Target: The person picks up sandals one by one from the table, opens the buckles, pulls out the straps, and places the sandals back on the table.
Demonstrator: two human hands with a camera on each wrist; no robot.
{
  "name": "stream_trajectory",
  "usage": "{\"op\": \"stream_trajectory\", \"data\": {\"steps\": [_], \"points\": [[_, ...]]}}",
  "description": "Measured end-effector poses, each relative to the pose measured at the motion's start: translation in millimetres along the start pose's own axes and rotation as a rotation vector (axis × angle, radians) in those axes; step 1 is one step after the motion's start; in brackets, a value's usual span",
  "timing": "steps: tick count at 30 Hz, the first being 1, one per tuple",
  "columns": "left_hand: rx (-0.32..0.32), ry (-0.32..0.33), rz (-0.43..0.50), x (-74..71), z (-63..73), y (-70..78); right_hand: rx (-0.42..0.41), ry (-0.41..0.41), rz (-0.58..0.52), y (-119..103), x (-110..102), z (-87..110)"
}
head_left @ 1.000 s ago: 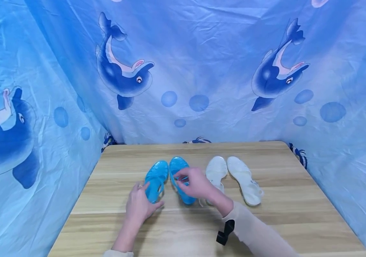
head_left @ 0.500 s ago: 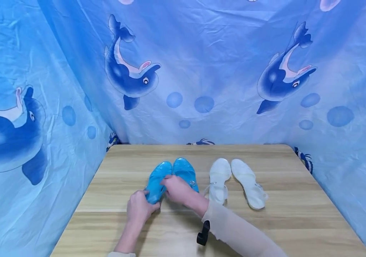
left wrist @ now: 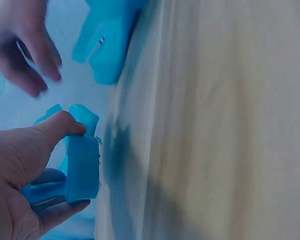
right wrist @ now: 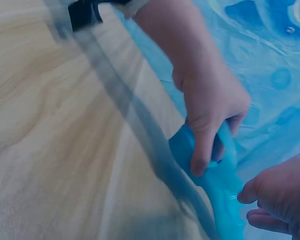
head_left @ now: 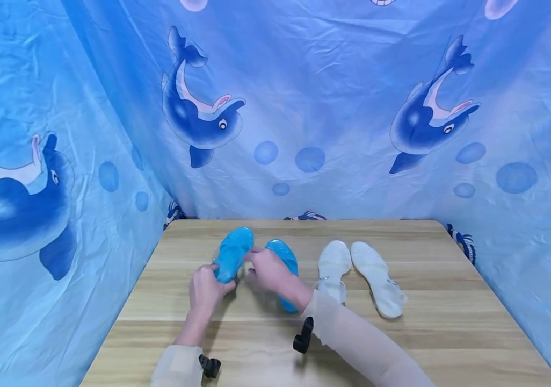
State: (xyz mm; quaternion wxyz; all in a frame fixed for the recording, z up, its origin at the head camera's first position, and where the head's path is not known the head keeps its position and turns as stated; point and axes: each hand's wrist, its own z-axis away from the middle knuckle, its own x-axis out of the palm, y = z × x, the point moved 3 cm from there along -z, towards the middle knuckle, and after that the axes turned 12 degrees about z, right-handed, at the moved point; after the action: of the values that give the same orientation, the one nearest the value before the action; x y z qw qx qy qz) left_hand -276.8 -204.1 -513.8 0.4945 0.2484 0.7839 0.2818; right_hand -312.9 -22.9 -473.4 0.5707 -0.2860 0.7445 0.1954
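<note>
A blue jelly sandal is held by its heel in my left hand, and the left wrist view shows a gap between its sole and the tabletop. Thumb and fingers clasp both sides of the heel. My right hand hovers beside this sandal's right edge, its fingers loosely bent with nothing between them. Partly covered by the right hand and wrist, a second blue sandal lies on the table. Its strap and buckle show in the left wrist view.
Two white sandals, one on the left and one on the right, lie side by side to the right. Beneath everything is a wood-grain table. A blue dolphin-print curtain hangs behind and along both sides.
The right hand moved left from the second blue sandal to the first, and its fingers now stand apart from it. The left hand has lifted the first sandal and shifted it away from me.
</note>
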Motion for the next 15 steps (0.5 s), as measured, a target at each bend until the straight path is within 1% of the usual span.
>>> {"op": "stream_trajectory", "data": {"steps": [3,8,11,15], "points": [[-0.01,-0.001,-0.015,3.0,-15.3,-5.6,0.046,0.029,-0.026,11.4,-3.9,5.1],[-0.059,-0.021,-0.045,7.3,-34.7,-14.0,0.086,0.032,-0.004,26.4,-5.3,14.8],[-0.088,-0.046,-0.048,9.7,-40.9,-17.1,0.107,0.016,-0.003,34.1,-3.5,20.4],[-0.108,-0.086,-0.052,13.4,-45.1,-19.1,0.164,-0.031,-0.033,43.3,-1.3,27.1]]}}
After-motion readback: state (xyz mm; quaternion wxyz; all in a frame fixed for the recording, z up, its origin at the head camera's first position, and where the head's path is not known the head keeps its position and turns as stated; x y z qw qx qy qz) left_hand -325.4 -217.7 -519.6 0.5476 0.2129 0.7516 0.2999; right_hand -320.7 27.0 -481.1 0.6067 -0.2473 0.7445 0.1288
